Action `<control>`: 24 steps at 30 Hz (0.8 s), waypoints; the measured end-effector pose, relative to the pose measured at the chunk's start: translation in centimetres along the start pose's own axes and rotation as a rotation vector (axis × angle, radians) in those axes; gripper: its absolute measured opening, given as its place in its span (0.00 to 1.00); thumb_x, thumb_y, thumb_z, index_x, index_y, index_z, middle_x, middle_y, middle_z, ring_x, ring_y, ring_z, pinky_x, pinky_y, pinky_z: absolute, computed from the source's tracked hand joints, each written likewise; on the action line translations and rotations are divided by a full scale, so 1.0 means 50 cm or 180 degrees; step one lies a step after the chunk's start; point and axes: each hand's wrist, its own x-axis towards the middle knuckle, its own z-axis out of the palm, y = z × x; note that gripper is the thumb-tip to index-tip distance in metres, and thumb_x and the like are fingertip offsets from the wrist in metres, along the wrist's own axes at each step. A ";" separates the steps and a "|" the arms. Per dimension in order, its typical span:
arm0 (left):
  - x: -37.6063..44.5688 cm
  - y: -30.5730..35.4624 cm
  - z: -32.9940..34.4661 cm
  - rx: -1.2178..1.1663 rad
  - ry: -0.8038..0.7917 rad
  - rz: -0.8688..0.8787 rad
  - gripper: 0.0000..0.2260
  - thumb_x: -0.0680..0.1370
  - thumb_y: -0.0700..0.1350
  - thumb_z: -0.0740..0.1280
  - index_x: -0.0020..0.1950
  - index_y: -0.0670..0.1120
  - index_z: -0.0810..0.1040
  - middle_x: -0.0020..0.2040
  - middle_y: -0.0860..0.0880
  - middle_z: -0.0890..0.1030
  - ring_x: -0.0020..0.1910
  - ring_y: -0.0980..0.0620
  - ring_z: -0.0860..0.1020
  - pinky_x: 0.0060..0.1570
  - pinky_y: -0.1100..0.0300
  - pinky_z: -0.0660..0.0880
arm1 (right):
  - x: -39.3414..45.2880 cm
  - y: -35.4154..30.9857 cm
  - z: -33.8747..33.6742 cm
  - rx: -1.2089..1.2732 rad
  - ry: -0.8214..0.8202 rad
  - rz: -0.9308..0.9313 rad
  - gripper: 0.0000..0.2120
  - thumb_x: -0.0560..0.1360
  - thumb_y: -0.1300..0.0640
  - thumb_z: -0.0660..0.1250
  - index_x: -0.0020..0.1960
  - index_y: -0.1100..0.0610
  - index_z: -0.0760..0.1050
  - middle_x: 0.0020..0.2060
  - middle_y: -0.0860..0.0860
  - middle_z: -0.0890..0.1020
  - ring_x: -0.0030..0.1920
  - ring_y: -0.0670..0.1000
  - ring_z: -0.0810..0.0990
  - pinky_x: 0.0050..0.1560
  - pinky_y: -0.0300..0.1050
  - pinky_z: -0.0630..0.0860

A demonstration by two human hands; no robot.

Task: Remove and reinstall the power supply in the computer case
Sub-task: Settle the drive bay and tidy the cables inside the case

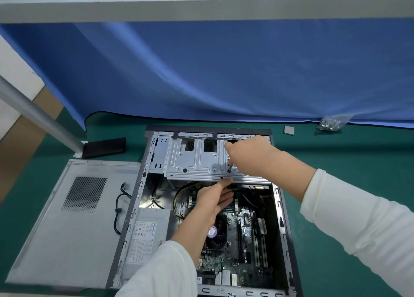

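hands inside open computer case (282, 209): right hand (248, 155) gripping screwdriver (229, 167), left hand (215, 199) pinching cable (231, 188)

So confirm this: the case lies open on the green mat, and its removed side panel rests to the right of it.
Not quite. In the head view the side panel rests to the left of the case, not the right. The case does lie open on the green mat.
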 end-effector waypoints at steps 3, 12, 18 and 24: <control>-0.001 0.000 0.000 0.0002 0.0012 -0.0007 0.11 0.68 0.43 0.77 0.44 0.40 0.80 0.40 0.43 0.82 0.37 0.49 0.83 0.34 0.58 0.80 | 0.003 -0.007 0.001 -0.0156 0.0105 0.0057 0.11 0.83 0.50 0.54 0.46 0.53 0.70 0.48 0.49 0.81 0.48 0.55 0.80 0.36 0.43 0.63; -0.003 0.001 0.003 0.0015 0.0035 -0.0014 0.10 0.69 0.43 0.77 0.44 0.40 0.80 0.42 0.43 0.83 0.37 0.50 0.83 0.34 0.59 0.80 | -0.006 -0.017 -0.006 -0.0412 -0.0021 0.0034 0.05 0.79 0.62 0.58 0.52 0.55 0.71 0.37 0.47 0.75 0.37 0.54 0.73 0.28 0.40 0.56; -0.005 0.002 0.002 0.0041 0.0008 -0.0015 0.11 0.70 0.43 0.76 0.46 0.40 0.80 0.43 0.42 0.83 0.39 0.49 0.83 0.35 0.59 0.80 | -0.008 -0.001 0.006 -0.0033 -0.0143 0.0147 0.09 0.79 0.60 0.59 0.59 0.58 0.68 0.45 0.49 0.79 0.45 0.56 0.80 0.37 0.45 0.64; -0.004 0.000 0.000 0.0027 -0.0019 0.0007 0.12 0.69 0.43 0.77 0.47 0.40 0.80 0.44 0.42 0.83 0.39 0.49 0.83 0.35 0.59 0.80 | -0.007 0.003 0.013 0.0092 0.0206 0.0159 0.07 0.76 0.60 0.59 0.54 0.56 0.69 0.38 0.49 0.76 0.35 0.54 0.71 0.31 0.42 0.60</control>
